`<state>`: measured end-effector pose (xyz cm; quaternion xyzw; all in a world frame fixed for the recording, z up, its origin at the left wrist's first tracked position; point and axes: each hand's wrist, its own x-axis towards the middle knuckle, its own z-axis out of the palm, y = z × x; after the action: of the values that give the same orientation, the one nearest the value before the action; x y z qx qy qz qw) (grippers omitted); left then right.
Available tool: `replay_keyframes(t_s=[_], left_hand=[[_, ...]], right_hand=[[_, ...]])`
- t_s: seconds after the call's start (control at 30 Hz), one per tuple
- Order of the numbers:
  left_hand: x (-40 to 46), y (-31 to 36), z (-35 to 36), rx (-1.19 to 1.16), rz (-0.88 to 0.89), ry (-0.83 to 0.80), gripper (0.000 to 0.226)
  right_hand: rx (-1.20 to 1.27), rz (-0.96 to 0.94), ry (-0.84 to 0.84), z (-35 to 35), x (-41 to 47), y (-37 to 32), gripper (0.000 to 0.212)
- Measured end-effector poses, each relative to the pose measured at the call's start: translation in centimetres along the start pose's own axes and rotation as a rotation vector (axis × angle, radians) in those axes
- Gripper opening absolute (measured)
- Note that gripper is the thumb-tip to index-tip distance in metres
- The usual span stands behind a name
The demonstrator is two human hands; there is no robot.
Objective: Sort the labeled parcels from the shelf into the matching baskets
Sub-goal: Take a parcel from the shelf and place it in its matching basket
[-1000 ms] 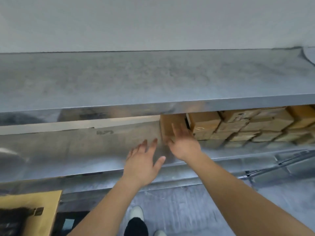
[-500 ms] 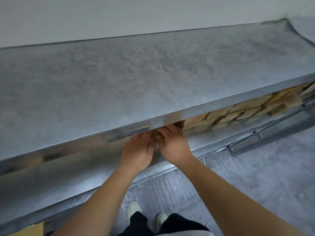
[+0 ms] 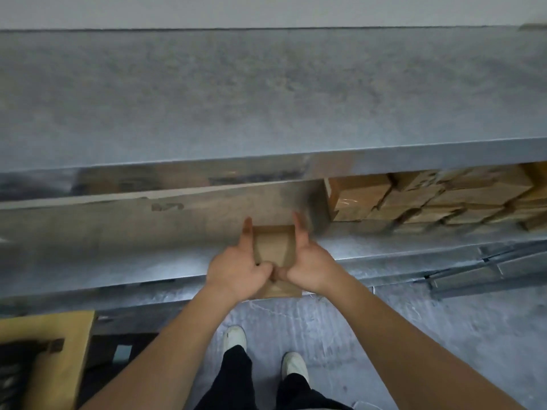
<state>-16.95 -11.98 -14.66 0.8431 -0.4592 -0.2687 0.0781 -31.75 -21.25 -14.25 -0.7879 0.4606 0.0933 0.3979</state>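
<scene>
A grey metal shelf point(image 3: 266, 99) fills the far half of the view, its bare top board mottled and dull, with a pale wall behind it. Below that board runs a lower shelf level point(image 3: 118, 255), also grey metal. On the right of this lower level, brown cardboard parcels point(image 3: 429, 199) sit packed close together in rows, some wrapped in clear tape. The floor point(image 3: 384, 335) is pale grey concrete. At the near left a tan cardboard piece point(image 3: 59, 344) lies over something dark; what it is cannot be told. Metal rails point(image 3: 473, 273) lie low at the right.

One brown parcel point(image 3: 273, 247) is held at the near edge of the lower shelf level, left of the stacked rows and apart from them. The left hand point(image 3: 236, 270) grasps its left side and the right hand point(image 3: 310, 267) grasps its right side. Each grip has a forefinger stretched along the parcel's edge toward the far side, and both thumbs press on its top face, nearly meeting in the middle. The remaining fingers are hidden under the parcel. Any label on it cannot be seen.

Near the bottom, black trousers point(image 3: 236, 377) and two white shoes point(image 3: 235, 337) stand on the floor.
</scene>
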Motion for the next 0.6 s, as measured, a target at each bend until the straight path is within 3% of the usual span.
replay_keyframes(t_s=[0.07, 0.13, 0.2, 0.27, 0.4, 0.5, 0.6], left_hand=[[-1.1, 0.2, 0.8, -0.016, -0.033, 0.016, 0.086], [-3.1, 0.5, 1.6, -0.086, -0.042, 0.098, 0.053], [-5.7, 1.2, 1.9, -0.164, -0.054, 0.194, 0.027], [-8.2, 2.1, 1.7, -0.150, -0.048, 0.271, 0.027], [-12.5, 2.7, 1.3, -0.129, -0.102, 0.423, 0.020], [-15.5, 2.3, 0.6, -0.201, -0.203, 0.492, 0.026], [-18.0, 0.9, 0.0, -0.173, -0.246, 0.481, 0.073]], right_hand=[[-0.007, -0.048, -0.045, -0.2, -0.2, 0.5, 0.129], [-0.006, -0.113, -0.039, 0.2, -1.2, 1.3, 0.111], [0.042, -0.206, -0.010, 0.9, -2.8, 2.0, 0.068], [0.108, -0.297, 0.048, 1.6, -4.6, 2.4, 0.035], [0.107, -0.456, 0.222, 2.1, -6.9, 1.9, 0.032], [0.146, -0.499, 0.167, 2.4, -8.5, 0.7, 0.019], [0.123, -0.533, 0.020, 2.6, -10.5, -1.1, 0.060]])
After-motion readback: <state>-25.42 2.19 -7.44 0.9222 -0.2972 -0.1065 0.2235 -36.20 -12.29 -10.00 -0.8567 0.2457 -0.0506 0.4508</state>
